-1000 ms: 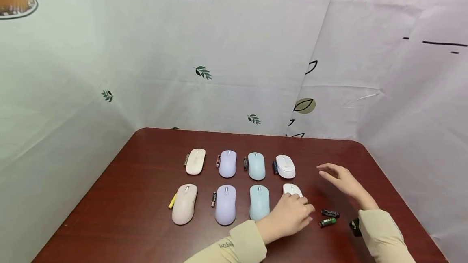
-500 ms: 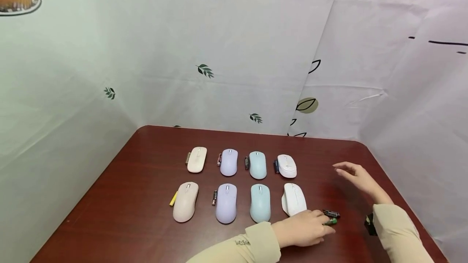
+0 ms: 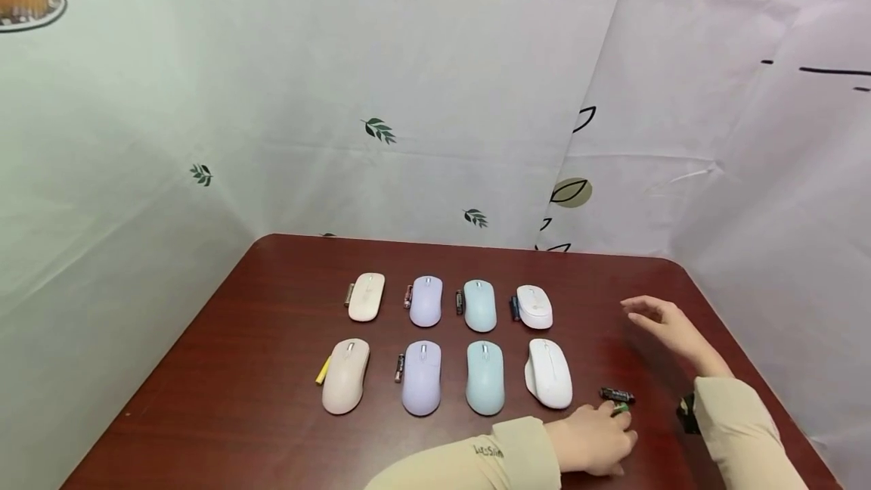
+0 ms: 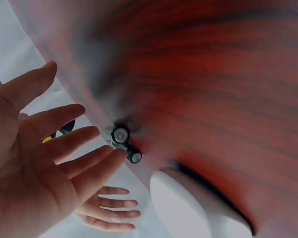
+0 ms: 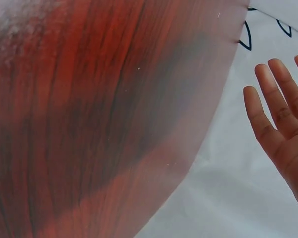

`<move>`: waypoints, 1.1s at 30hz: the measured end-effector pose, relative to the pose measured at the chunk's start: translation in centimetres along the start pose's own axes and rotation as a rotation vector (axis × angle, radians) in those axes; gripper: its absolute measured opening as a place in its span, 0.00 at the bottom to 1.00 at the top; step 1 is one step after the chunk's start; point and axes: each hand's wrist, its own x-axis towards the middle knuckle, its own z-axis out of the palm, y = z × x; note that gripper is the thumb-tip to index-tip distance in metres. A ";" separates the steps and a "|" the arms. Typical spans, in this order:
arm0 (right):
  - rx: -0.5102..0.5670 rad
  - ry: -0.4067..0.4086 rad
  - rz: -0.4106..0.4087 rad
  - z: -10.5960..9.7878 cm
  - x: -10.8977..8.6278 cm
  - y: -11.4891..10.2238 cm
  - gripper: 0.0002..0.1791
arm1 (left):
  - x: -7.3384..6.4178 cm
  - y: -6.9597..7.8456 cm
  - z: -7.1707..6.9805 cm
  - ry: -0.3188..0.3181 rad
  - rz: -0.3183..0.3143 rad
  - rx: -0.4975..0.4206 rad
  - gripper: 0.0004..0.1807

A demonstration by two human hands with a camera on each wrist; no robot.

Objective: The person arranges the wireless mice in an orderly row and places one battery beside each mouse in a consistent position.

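My left hand [image 3: 593, 438] reaches low over the table at the front right, its fingertips right at a green battery [image 3: 620, 408]. In the left wrist view its fingers [image 4: 84, 141] are loosely extended and spread, and the batteries show end-on just past them. Beside the green one lies a black battery [image 3: 618, 395]. To the left of these rests a white mouse [image 3: 551, 375] with a flared side. My right hand [image 3: 674, 330] hovers over the right part of the table, fingers slightly bent and holding nothing; the right wrist view shows its fingers [image 5: 273, 96] apart.
Two rows of mice fill the middle: cream [image 3: 345, 376], lilac [image 3: 421, 378], light blue [image 3: 485, 378], and another white one [image 3: 534, 307] behind. Batteries lie beside several of them, including a yellow one [image 3: 323, 370]. Patterned white cloth [image 3: 435, 97] hangs around the dark red table [image 3: 224, 369].
My left hand has moved right and toward me, off the flared white mouse and over to the green battery. The right hand has shifted slightly to the right.
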 end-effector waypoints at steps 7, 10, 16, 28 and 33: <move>-0.035 0.009 -0.028 -0.5 0.1 -0.1 0.13 | 0.2 0.3 0.2 -0.024 -0.050 -0.039 0.11; -0.036 0.022 -0.036 -0.6 0.2 0.0 0.13 | 0.1 0.3 0.4 0.005 -0.067 -0.018 0.11; -0.038 0.030 -0.050 -0.2 0.4 -0.1 0.12 | 0.0 0.2 0.6 0.028 -0.048 -0.036 0.10; -0.074 0.028 -0.015 1.0 0.3 -0.7 0.16 | 0.1 -0.4 0.5 -0.036 0.014 -0.154 0.13; -0.079 0.041 -0.017 1.3 0.4 -0.7 0.16 | -0.2 -0.9 0.7 0.103 0.106 0.018 0.09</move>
